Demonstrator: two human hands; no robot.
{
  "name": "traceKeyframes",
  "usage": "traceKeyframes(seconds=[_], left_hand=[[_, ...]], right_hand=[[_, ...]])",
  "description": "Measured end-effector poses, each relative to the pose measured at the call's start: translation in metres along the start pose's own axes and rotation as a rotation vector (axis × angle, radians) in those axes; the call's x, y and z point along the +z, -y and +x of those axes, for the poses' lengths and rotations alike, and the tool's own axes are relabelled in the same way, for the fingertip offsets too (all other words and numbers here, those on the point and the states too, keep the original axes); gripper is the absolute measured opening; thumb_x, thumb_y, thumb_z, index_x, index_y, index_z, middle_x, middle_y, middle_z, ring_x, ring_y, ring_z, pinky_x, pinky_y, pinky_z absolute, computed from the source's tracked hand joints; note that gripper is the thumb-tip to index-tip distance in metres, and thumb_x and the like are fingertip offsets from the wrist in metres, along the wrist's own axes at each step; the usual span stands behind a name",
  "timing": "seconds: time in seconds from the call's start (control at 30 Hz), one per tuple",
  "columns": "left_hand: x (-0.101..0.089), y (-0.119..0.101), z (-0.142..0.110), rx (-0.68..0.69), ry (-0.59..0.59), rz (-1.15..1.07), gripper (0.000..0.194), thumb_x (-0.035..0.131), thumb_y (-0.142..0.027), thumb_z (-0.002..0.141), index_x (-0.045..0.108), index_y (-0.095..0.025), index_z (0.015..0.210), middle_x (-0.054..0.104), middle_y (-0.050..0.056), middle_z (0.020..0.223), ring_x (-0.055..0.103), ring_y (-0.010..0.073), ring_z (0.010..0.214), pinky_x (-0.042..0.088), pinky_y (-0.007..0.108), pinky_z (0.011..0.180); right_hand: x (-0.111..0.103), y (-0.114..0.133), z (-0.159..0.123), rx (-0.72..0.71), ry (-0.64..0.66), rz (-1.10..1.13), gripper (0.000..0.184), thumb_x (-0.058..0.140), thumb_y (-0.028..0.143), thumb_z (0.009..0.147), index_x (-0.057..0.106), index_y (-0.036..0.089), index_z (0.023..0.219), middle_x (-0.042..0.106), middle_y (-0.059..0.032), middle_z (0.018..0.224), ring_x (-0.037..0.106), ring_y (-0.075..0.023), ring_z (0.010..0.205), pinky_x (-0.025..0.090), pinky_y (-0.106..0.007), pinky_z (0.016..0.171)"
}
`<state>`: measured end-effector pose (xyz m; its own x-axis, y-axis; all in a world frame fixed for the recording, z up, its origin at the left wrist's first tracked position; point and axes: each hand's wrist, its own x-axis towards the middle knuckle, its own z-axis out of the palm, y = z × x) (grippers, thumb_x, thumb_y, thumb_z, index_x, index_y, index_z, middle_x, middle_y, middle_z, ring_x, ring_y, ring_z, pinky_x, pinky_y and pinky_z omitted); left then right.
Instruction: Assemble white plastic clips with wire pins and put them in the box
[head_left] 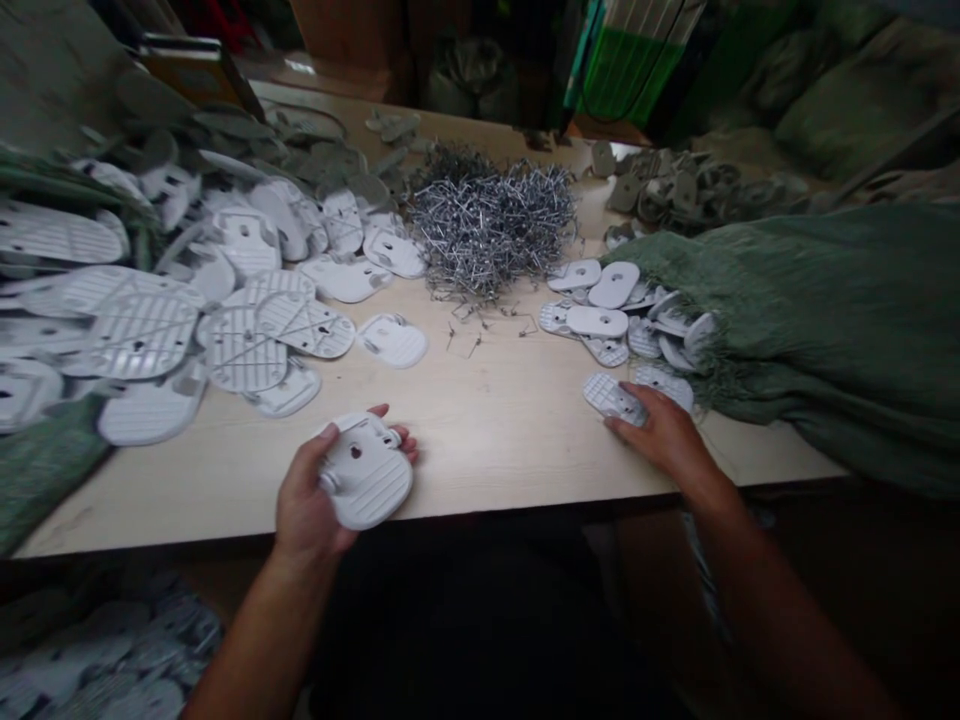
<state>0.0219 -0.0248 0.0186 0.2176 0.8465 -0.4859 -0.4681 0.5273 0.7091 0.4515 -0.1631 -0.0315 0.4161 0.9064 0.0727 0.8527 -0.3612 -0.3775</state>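
we are looking down on a cluttered workbench as the person's left hand (306, 492) is cradling a white moulded plastic plate (369, 480) just above the near part of the pale laminate table (487, 445), fingers curling around its far edge and thumb bracing its left side in a firm, closed hold. the right hand (658, 430) is resting palm down and open, its fingers lying on a ribbed white plate (613, 397) near the right of the table, beside a loose pile of similar plates (604, 315). a tangled heap of bent metal wire pieces (491, 225) is rising at the far middle, with stray wire pieces (472, 335) lying in front of it, while a large stack of white plates (142, 330) is spreading across the left. a green woven sack (817, 330) is slumping over the right side, and grey plates (690, 190) are lying far right. in our judgement, smooth plastic could be slipping from the left hand's grip and dropping past the near edge if that hold loosens. the sack's frayed edge could be dragging plates aside, a careless reach could be catching the wire heap and scattering its sharp ends, and crowded plates could be sliding off the left side.
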Motion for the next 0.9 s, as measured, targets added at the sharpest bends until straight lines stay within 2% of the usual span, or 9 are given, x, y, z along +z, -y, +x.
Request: traceKeyframes(seconds=[0.1,0.2,0.33,0.5,0.6,0.67,0.73,0.83,0.9], left_hand=[[-0.001,-0.002,-0.004,-0.014,0.011,0.031,0.063,0.081,-0.053,0.075,0.076,-0.009,0.120,0.080,0.020,0.098,0.079,0.0362,0.091,0.070,0.049,0.079],[-0.005,-0.005,-0.009,-0.014,-0.006,0.083,0.067,0.081,-0.056,0.075,0.073,-0.010,0.124,0.081,0.021,0.100,0.079,0.0365,0.086,0.069,0.048,0.072],[-0.009,-0.005,-0.011,-0.003,0.000,0.083,0.071,0.080,-0.059,0.078,0.070,-0.009,0.127,0.080,0.020,0.098,0.079,0.0347,0.086,0.068,0.046,0.074],[-0.009,0.001,-0.008,0.041,0.065,0.088,0.071,0.074,-0.064,0.083,0.066,-0.011,0.131,0.080,0.015,0.095,0.078,0.0311,0.086,0.065,0.042,0.077],[-0.006,0.005,-0.005,0.056,0.112,0.119,0.072,0.073,-0.064,0.086,0.063,-0.013,0.135,0.079,0.013,0.095,0.078,0.0288,0.084,0.064,0.041,0.078],[-0.002,0.009,-0.003,0.058,0.150,0.124,0.074,0.072,-0.065,0.087,0.061,-0.014,0.139,0.079,0.012,0.094,0.078,0.0275,0.082,0.064,0.040,0.077],[0.002,0.013,0.001,0.047,0.184,0.112,0.076,0.070,-0.067,0.089,0.059,-0.015,0.142,0.079,0.011,0.093,0.078,0.0266,0.081,0.064,0.040,0.077],[0.007,0.018,0.005,0.044,0.197,0.083,0.077,0.066,-0.070,0.091,0.059,-0.015,0.145,0.079,0.011,0.094,0.078,0.0272,0.082,0.065,0.041,0.079],[0.006,0.018,0.006,0.046,0.192,0.066,0.079,0.063,-0.072,0.092,0.059,-0.015,0.146,0.079,0.012,0.094,0.079,0.0282,0.083,0.065,0.043,0.079]], right_hand=[[-0.002,-0.003,0.005,-0.026,0.013,0.076,0.068,0.074,0.056,0.085,0.073,0.013,0.138,0.071,-0.0196,0.137,0.066,-0.0396,0.127,0.051,-0.058,0.114],[-0.014,0.009,0.006,-0.023,-0.004,0.225,0.068,0.079,0.059,0.084,0.073,0.018,0.137,0.071,-0.0157,0.138,0.069,-0.0361,0.122,0.055,-0.055,0.108],[-0.034,0.040,0.009,-0.031,0.158,0.427,0.075,0.082,0.060,0.084,0.066,0.022,0.147,0.069,-0.0139,0.142,0.070,-0.0332,0.122,0.061,-0.048,0.101],[-0.065,0.078,0.031,-0.327,0.421,0.198,0.071,0.078,0.062,0.085,0.071,0.022,0.143,0.072,-0.0122,0.140,0.072,-0.0337,0.118,0.059,-0.047,0.103],[-0.074,0.103,0.050,-0.425,0.586,-0.007,0.070,0.075,0.068,0.085,0.076,0.024,0.139,0.077,-0.0110,0.130,0.073,-0.0356,0.115,0.058,-0.049,0.102],[-0.069,0.125,0.059,-0.448,0.615,-0.157,0.073,0.076,0.070,0.083,0.076,0.024,0.139,0.077,-0.0126,0.129,0.073,-0.0387,0.116,0.057,-0.051,0.102],[-0.054,0.151,0.064,-0.462,0.570,-0.272,0.075,0.077,0.068,0.083,0.074,0.022,0.142,0.076,-0.0157,0.129,0.071,-0.0421,0.119,0.055,-0.054,0.103],[-0.015,0.186,0.060,-0.418,0.406,-0.291,0.082,0.076,0.065,0.086,0.064,0.017,0.152,0.074,-0.0201,0.129,0.069,-0.0436,0.118,0.054,-0.055,0.102],[0.013,0.199,0.053,-0.397,0.290,-0.222,0.090,0.075,0.065,0.088,0.054,0.016,0.160,0.072,-0.0217,0.131,0.067,-0.0433,0.119,0.053,-0.055,0.102]])
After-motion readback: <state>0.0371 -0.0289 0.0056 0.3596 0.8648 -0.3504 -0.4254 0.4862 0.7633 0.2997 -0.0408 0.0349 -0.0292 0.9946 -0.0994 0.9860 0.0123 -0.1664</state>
